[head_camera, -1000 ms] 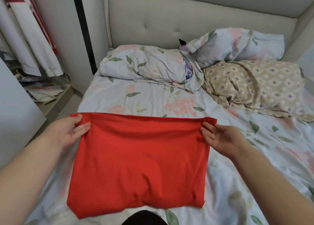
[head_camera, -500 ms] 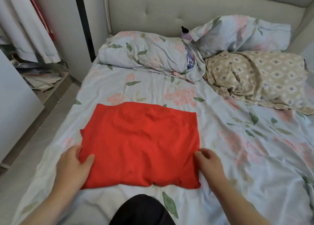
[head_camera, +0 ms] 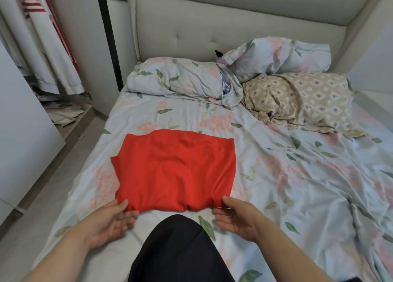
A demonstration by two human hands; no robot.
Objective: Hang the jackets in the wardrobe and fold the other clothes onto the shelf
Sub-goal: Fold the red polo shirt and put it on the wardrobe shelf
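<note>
Lying flat on the floral bed sheet (head_camera: 297, 186), mid-bed, is a folded red garment (head_camera: 174, 171), a rough rectangle with its far edge toward 12 o'clock and a bunched near edge. The left hand (head_camera: 108, 224) sits at the garment's 7 o'clock corner, palm turned up, fingers straight and slightly spread, thumb tip touching the red hem. The right hand (head_camera: 238, 217) is at the 5 o'clock corner, palm facing inward, fingers loosely extended, thumb against the cloth; neither hand is clamped on it. A dark-clothed knee (head_camera: 176, 249) juts in at 6 o'clock. Floral pillows (head_camera: 180, 79) lie at 12 o'clock against the padded headboard (head_camera: 212, 26), and a beige patterned pillow (head_camera: 297, 98) at 2 o'clock. White garments (head_camera: 53, 53) hang at 10 o'clock.
</note>
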